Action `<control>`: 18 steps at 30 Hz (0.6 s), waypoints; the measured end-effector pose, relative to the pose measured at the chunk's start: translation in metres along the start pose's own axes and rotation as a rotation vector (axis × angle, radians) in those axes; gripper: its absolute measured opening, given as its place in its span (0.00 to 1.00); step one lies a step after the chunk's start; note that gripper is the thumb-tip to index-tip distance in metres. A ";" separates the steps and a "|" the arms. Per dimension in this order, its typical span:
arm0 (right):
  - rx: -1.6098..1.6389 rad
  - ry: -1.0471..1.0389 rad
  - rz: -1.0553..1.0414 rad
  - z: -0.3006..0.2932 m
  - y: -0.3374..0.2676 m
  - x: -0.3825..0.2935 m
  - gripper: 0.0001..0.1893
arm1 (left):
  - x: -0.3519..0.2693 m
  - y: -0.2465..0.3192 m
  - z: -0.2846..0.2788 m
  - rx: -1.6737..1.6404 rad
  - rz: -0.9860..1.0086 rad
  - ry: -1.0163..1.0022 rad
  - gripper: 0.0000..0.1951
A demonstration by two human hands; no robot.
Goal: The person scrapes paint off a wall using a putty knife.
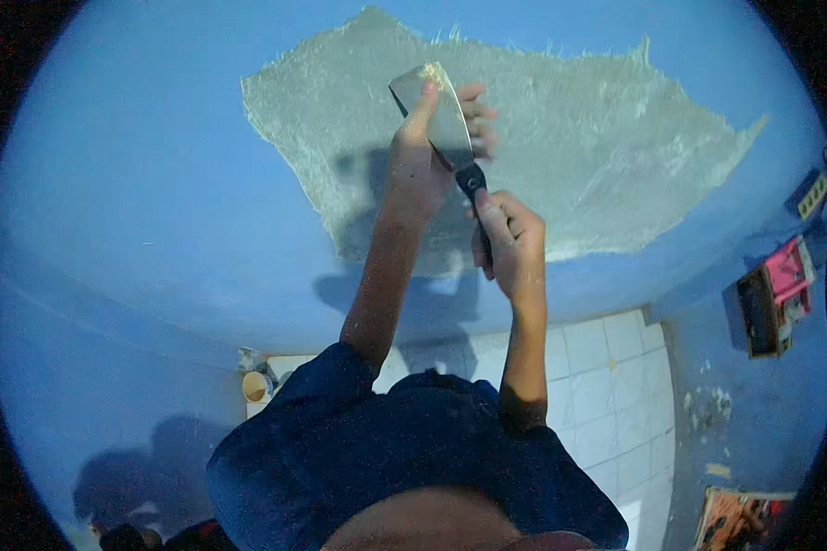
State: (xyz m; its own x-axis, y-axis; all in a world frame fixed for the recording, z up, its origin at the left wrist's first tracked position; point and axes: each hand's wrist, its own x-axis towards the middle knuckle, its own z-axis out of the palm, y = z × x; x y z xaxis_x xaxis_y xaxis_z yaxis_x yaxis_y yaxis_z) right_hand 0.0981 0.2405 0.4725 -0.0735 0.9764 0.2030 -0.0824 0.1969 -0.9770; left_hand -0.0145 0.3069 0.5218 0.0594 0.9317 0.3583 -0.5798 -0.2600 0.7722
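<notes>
A wide-bladed putty knife (448,127) with a black handle is held in front of the wall, its blade tilted up and to the left. My right hand (513,237) wraps around the handle. My left hand (417,162) is at the blade: the thumb rests on its face near the broad end, and the slightly blurred fingers show past its right edge. Pale yellowish crumbs (432,70) cling to the blade's corner by that thumb. Behind both hands spreads a ragged bare grey patch (565,138) in the blue painted wall (145,138).
White floor tiles (606,386) lie below. By the wall's foot at left stands an open round container (255,387). On the right wall hang a socket board (813,196) and a small shelf (761,313) with pink items. Part of another person's head (131,537) appears at bottom left.
</notes>
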 end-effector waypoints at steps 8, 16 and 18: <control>0.300 -0.277 0.034 0.012 0.011 0.007 0.15 | 0.003 0.012 0.004 0.116 -0.044 0.083 0.30; 0.244 -0.189 -0.068 0.023 0.008 0.018 0.18 | 0.009 0.014 0.010 0.225 -0.027 0.200 0.26; 0.242 -0.166 -0.032 0.015 0.011 0.015 0.18 | 0.009 0.010 0.010 0.160 -0.022 0.153 0.26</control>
State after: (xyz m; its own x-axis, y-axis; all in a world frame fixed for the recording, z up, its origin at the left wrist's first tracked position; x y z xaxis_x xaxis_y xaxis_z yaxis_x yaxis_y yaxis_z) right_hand 0.0807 0.2556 0.4655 -0.2269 0.9384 0.2607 -0.3203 0.1809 -0.9299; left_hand -0.0119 0.3101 0.5384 -0.0604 0.9621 0.2659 -0.4422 -0.2646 0.8570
